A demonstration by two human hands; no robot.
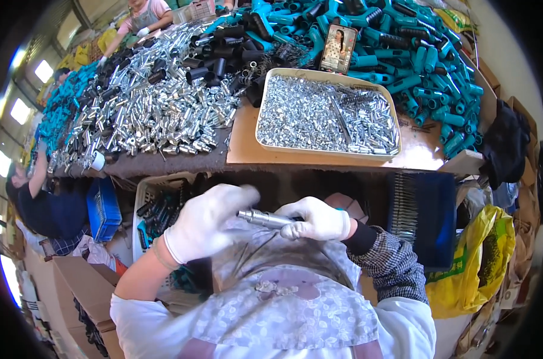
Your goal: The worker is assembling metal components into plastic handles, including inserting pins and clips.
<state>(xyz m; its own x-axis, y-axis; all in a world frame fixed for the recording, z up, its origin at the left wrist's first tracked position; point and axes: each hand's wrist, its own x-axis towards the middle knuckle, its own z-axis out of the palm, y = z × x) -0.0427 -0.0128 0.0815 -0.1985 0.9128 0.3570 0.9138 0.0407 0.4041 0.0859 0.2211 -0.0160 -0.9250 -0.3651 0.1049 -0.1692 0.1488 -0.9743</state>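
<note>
My right hand [316, 218], in a white glove, is closed around a silvery metal shaft [265, 218] with a stepped, narrower end pointing left. Level with it, my left hand [205, 221], gloved too, is beside the narrow end. Motion smears its fingers, so I cannot tell whether they touch the shaft. Both hands are above my lap, over a pale flowered apron [283, 311]. Beyond them, on the bench, a cream tray [265, 145] holds many small shiny metal parts.
Metal cylinders [181, 113] are heaped at left, teal tool housings [403, 60] at right. A phone [338, 49] stands behind the tray. Below are a white basket [141, 206], a blue bin [442, 221] and a yellow bag [481, 263]. Co-workers [149, 18] [38, 185] are at the left.
</note>
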